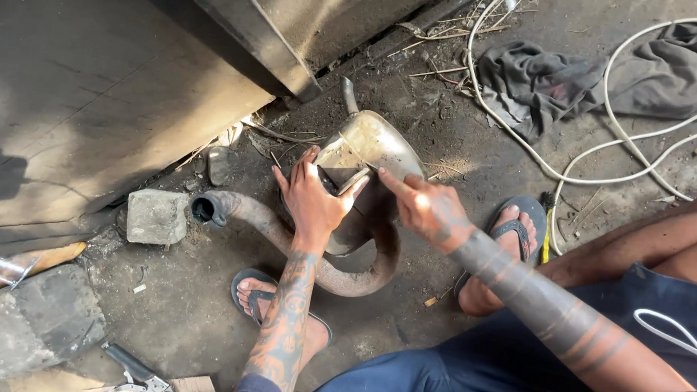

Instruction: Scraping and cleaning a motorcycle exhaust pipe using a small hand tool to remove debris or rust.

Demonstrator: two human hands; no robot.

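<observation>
A metal exhaust muffler (377,147) with a rusty curved pipe (270,224) lies on the dirty floor between my feet. My left hand (313,202) grips a dark opening on the muffler's near side, fingers spread around it. My right hand (425,210) rests against the muffler's right side, its index finger pointing along the metal near a thin rod or wire. The pipe's open end (204,209) faces left. My forearms reach in from the lower edge of the view.
A stone block (156,216) sits left of the pipe. A white cable (597,162) loops over the floor by grey rags (546,79). Pliers (138,370) lie at the lower left. A metal beam (253,38) and wall run along the back.
</observation>
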